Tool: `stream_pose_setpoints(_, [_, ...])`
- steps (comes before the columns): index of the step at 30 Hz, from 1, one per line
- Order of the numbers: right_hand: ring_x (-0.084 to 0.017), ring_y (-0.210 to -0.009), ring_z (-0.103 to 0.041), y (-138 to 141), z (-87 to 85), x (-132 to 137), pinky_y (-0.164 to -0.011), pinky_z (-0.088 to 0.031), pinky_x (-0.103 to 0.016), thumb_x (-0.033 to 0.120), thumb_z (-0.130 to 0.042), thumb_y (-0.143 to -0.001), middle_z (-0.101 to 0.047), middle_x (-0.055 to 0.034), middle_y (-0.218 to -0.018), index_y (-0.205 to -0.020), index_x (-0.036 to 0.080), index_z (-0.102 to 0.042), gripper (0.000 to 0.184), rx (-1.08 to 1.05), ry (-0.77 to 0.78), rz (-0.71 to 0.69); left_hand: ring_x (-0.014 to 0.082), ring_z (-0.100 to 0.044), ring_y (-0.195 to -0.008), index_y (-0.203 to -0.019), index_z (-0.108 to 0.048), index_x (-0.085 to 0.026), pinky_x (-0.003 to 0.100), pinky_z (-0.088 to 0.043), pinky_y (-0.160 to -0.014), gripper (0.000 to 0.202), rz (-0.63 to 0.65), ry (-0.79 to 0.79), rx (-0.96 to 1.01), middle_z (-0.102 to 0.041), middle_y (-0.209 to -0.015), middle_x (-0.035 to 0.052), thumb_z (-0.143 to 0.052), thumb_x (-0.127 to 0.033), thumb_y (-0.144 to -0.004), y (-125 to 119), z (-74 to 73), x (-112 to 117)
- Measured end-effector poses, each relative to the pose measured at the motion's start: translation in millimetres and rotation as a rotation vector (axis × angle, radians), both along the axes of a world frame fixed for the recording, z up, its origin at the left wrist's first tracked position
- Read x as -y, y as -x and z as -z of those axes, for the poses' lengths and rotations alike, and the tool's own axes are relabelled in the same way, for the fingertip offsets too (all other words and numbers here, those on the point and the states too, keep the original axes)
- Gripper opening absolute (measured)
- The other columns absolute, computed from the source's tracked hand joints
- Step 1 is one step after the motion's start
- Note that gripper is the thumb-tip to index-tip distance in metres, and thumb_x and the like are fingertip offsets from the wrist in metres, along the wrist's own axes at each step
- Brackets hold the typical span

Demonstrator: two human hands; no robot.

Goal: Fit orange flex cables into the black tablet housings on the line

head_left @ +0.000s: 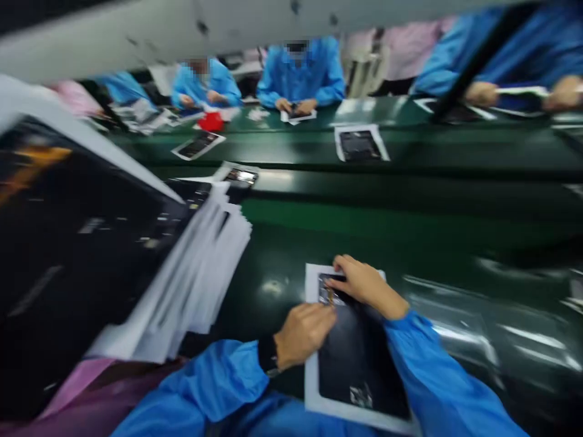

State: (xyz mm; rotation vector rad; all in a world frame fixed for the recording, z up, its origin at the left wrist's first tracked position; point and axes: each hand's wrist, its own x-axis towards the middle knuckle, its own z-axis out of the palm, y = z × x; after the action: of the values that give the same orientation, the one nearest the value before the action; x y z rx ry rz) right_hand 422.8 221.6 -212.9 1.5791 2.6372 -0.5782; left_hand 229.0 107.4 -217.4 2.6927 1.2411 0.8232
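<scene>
the panel [357, 349] is black, the table [282, 249] green.

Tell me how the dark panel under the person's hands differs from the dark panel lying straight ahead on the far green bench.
The near panel has the left hand and right hand at its upper part; no hand touches the far panel. The near panel looks much larger in view, the far panel small. The near panel shows an amber strip; none is discernible on the far panel. Both are edged in white.

Sheet stack [200, 267] L (fanned), rm fwd
</scene>
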Motion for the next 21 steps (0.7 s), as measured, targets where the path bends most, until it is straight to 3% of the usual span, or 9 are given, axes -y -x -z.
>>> stream_pose_setpoints(2, [-0.019,-0.077,-0.065,1,-0.2,-4,-0.062,-0.037,-0.03,0.043,-0.069,-0.084,-0.064,-0.003,-0.099,-0.1,0.021,-0.057,0.03,0.03,0.002,0.023,0.0176,-0.07,-0.094,-0.102,-0.067,-0.011,0.03,-0.059,-0.078,0.024,0.061,-0.023,0.04,-0.073,-0.108,0.0095,-0.043,-0.013,-0.099,-20,24.0,1])
stream_pose_setpoints(4, [-0.019,-0.074,-0.063,4,-0.4,-8,-0.06,-0.034,-0.029,0.044,-0.07,-0.083,-0.063,-0.0024,-0.098,-0.101,0.022,-0.056,0.032,0.041,-0.008,0.027,0.0187,-0.069,-0.096,-0.105,-0.066,-0.011,0.031,-0.059,-0.079,0.022,0.068,-0.018,0.052,-0.071,-0.112,0.0096,-0.045,-0.012,-0.098,-18,32.8,0])
stream_pose_setpoints(10, [-0.017,-0.069,-0.061,2,3.0,-8,-0.057,-0.026,-0.028,0.045,-0.071,-0.082,-0.062,-0.0008,-0.098,-0.1,0.023,-0.053,0.034,0.03,-0.004,0.016,0.0189,-0.067,-0.096,-0.105,-0.066,-0.011,0.031,-0.058,-0.077,0.022,0.073,-0.029,-0.015,-0.071,-0.11,0.0095,-0.045,-0.013,-0.099,-7,29.2,0])
stream_pose_setpoints(21, [-0.019,-0.073,-0.063,4,-4.9,-9,-0.057,-0.029,-0.029,0.046,-0.068,-0.083,-0.062,-0.0027,-0.1,-0.1,0.022,-0.054,0.033,0.072,0.021,0.029,0.0202,-0.065,-0.095,-0.103,-0.066,-0.009,0.031,-0.058,-0.076,0.021,0.102,-0.034,-0.027,-0.071,-0.11,0.0098,-0.046,-0.01,-0.098,-9,29.3,-1])
